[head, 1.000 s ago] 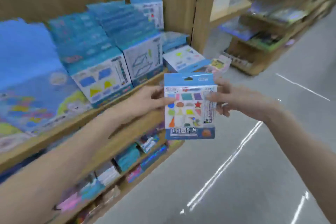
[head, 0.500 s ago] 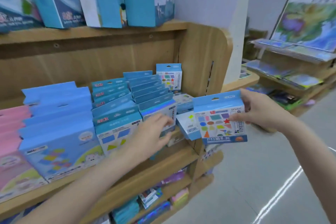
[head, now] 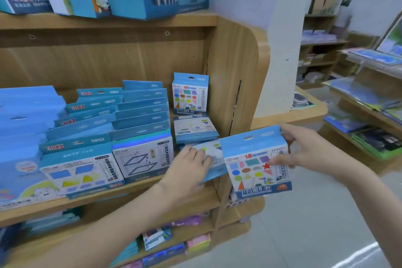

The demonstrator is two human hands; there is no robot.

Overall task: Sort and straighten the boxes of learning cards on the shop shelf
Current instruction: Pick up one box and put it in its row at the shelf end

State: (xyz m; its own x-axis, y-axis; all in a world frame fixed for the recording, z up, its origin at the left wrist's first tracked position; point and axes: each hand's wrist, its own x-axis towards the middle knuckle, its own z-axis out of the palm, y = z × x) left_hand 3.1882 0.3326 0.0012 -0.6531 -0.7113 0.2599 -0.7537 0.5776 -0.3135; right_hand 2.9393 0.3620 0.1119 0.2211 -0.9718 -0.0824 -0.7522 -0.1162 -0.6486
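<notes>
A wooden shop shelf [head: 130,191] holds blue card boxes. The right hand [head: 304,154] pinches a shapes box [head: 256,165] in its fingers. Left hand [head: 189,169] fingers lie flat on a tilted box [head: 212,150] just beside it.

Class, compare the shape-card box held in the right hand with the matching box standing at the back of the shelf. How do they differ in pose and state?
The held box is off the shelf, gripped by the right hand, while the back box rests on the shelf untouched. The held box tilts slightly; the back box stands upright against the side panel. Both share a blue header and coloured shapes with a red star.
</notes>
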